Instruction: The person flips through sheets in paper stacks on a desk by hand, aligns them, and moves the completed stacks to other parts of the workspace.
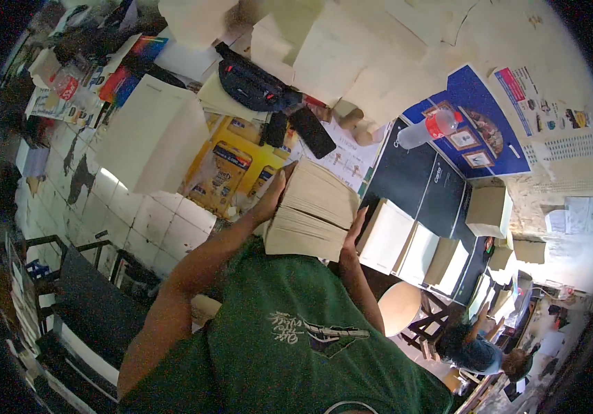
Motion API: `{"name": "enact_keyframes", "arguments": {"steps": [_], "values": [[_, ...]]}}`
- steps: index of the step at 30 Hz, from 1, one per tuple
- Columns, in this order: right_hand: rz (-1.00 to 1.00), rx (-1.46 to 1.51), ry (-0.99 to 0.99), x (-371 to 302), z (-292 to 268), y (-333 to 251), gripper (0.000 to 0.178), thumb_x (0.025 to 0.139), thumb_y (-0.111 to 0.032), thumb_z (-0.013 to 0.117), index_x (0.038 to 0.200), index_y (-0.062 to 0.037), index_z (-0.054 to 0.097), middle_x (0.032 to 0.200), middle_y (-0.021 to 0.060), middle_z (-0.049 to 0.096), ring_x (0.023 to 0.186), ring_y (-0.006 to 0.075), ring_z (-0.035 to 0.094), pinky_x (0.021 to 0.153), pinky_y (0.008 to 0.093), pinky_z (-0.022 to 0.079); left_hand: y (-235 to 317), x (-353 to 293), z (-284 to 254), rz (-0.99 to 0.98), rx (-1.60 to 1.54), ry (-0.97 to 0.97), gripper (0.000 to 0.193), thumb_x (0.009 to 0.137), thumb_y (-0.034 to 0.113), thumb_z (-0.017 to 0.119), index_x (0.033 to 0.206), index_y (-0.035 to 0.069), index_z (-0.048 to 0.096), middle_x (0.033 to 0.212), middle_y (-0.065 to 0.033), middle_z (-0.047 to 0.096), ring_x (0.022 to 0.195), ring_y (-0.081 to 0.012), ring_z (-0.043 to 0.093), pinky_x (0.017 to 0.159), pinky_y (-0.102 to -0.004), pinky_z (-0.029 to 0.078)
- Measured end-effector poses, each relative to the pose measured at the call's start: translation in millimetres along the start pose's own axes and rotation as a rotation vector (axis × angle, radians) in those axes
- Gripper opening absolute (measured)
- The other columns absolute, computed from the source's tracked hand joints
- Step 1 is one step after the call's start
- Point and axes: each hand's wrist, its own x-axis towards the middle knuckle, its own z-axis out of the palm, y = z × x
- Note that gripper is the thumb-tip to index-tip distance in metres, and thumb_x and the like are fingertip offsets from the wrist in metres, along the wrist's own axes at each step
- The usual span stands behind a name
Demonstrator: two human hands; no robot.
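Note:
Close against my green shirt I hold a thick stack of cream paper sheets (318,196), its layered edges facing up. A dark gap runs across the stack's middle. My left hand (272,198) presses on its left side, the fingertips partly hidden behind it. On the opposite side my right hand (355,232) lies along the edge, fingers pointing away from me. Just right of that hand, a white-topped paper block (384,236) rests on the black tabletop (407,186).
Beyond the stack lie a dark phone (312,132), a black waist bag (249,81) and a yellow printed sheet (224,165). A clear bottle (429,131) lies at the right. More paper blocks (441,259) stand nearby. A round stool (400,308) and another person (479,352) are lower right.

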Motion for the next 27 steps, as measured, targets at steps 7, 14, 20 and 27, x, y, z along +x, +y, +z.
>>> {"name": "enact_keyframes", "arguments": {"steps": [7, 14, 20, 27], "values": [[0.144, -0.068, -0.044, 24.0, 20.2, -40.6, 0.077, 0.1, -0.064, 0.026, 0.148, -0.0048, 0.036, 0.147, 0.0124, 0.045, 0.134, 0.0278, 0.044, 0.111, 0.0463, 0.036, -77.0, 73.5, -23.7, 0.017, -0.003, -0.05, 0.064, 0.105, 0.058, 0.021, 0.122, 0.005, 0.053, 0.118, -0.0056, 0.056, 0.111, -0.0169, 0.051, 0.104, -0.0344, 0.036], [0.032, 0.355, -0.381, 16.3, -3.6, -16.9, 0.081, 0.099, -0.067, 0.024, 0.149, -0.004, 0.035, 0.148, 0.0124, 0.044, 0.135, 0.0272, 0.043, 0.112, 0.0444, 0.034, -43.8, 28.9, -12.3, -0.043, -0.114, -0.158, 0.074, 0.104, 0.06, 0.02, 0.151, 0.004, 0.031, 0.152, -0.0104, 0.035, 0.137, -0.0207, 0.034, 0.116, -0.0387, 0.023], [0.03, 0.101, -0.046, -19.8, 21.7, -16.6, 0.084, 0.099, -0.068, 0.023, 0.152, -0.0033, 0.029, 0.155, 0.0125, 0.036, 0.142, 0.0266, 0.034, 0.118, 0.042, 0.025, -41.1, -9.9, -4.2, 0.017, -0.091, -0.125, 0.074, 0.103, 0.06, 0.02, 0.152, 0.005, 0.027, 0.154, -0.0108, 0.031, 0.139, -0.0214, 0.031, 0.117, -0.0388, 0.022], [-0.011, -0.06, -0.082, -47.8, 33.4, -31.8, 0.083, 0.099, -0.066, 0.025, 0.156, -0.0051, 0.021, 0.159, 0.0105, 0.028, 0.143, 0.0271, 0.03, 0.118, 0.0432, 0.024, -33.8, -26.5, 0.2, 0.057, -0.07, -0.097, 0.075, 0.103, 0.06, 0.019, 0.154, 0.005, 0.024, 0.157, -0.0112, 0.027, 0.142, -0.0222, 0.028, 0.118, -0.0388, 0.021]]}}
